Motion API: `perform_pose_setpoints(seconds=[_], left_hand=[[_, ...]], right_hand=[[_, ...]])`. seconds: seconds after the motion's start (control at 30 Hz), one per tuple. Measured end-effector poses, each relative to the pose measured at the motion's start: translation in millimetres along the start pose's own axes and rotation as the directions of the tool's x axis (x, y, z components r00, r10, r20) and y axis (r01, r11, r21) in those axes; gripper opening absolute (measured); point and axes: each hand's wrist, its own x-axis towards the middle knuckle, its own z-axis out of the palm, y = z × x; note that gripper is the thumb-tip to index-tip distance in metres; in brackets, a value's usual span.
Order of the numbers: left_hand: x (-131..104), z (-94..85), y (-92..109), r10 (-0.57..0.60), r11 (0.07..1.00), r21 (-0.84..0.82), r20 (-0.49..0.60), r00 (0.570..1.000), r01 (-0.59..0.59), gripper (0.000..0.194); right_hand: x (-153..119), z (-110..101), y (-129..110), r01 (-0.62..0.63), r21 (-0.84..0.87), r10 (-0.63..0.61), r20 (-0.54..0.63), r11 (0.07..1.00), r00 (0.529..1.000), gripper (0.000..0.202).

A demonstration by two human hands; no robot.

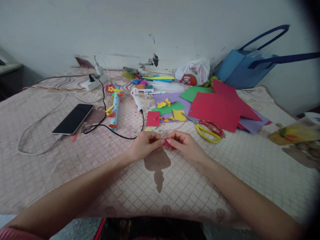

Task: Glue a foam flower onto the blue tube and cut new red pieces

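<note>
A small piece of red paper (167, 142) is pinched between both hands just above the tablecloth, mostly covered by the fingers. My left hand (146, 145) is closed on its left side, and my right hand (186, 145) is closed on its right side. Right behind the hands lie a red paper square (153, 119), a yellow paper piece (179, 115) and several tiny scraps. A pair of scissors (209, 130) with red and yellow handles rests beyond my right hand. The white glue gun (136, 99) lies behind my left hand, its black cord trailing toward it.
Large red sheets (217, 110) overlap purple and green paper on the right. A blue bag (242, 68) and a drink cup (295, 130) stand farther right. On the left are a phone (73, 119), a power strip (95, 82) and a light-blue paper strip (115, 110) with orange pieces.
</note>
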Motion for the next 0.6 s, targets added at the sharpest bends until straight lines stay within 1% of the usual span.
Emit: perform_pose_setpoints(seconds=[0.2, 0.3, 0.37, 0.43, 0.5, 0.6], left_hand=[[-1.8, 1.6, 3.0, 0.117, 0.984, 0.145, -0.103, 0.988, -0.101, 0.022], [-3.6, 2.8, 5.1, 0.168, 0.965, 0.222, -0.115, 0.979, -0.140, 0.020], [-4.7, 3.6, 5.8, 0.182, 0.957, 0.247, -0.100, 0.978, -0.153, 0.020], [-5.2, 4.3, 5.3, 0.180, 0.955, 0.253, -0.090, 0.980, -0.153, 0.022], [-4.8, 4.6, 3.4, 0.155, 0.965, 0.223, -0.075, 0.985, -0.135, 0.024], [-3.0, 4.5, -0.6, 0.069, 0.993, 0.101, -0.019, 0.997, -0.067, 0.026]], right_hand=[[1.2, -0.2, -2.3, 0.100, -0.150, -0.108, -0.047, 0.984, 0.993, 0.012], [0.2, 0.8, -4.5, 0.141, -0.216, -0.157, -0.060, 0.966, 0.986, 0.010], [-0.8, 1.0, -5.1, 0.151, -0.237, -0.170, -0.058, 0.960, 0.984, 0.010], [-1.7, 0.8, -4.9, 0.157, -0.254, -0.177, -0.058, 0.954, 0.983, 0.012], [-2.2, 0.8, -4.1, 0.161, -0.263, -0.183, -0.064, 0.951, 0.981, 0.015], [-1.2, 1.5, -2.4, 0.149, -0.245, -0.174, -0.081, 0.958, 0.981, 0.018]])
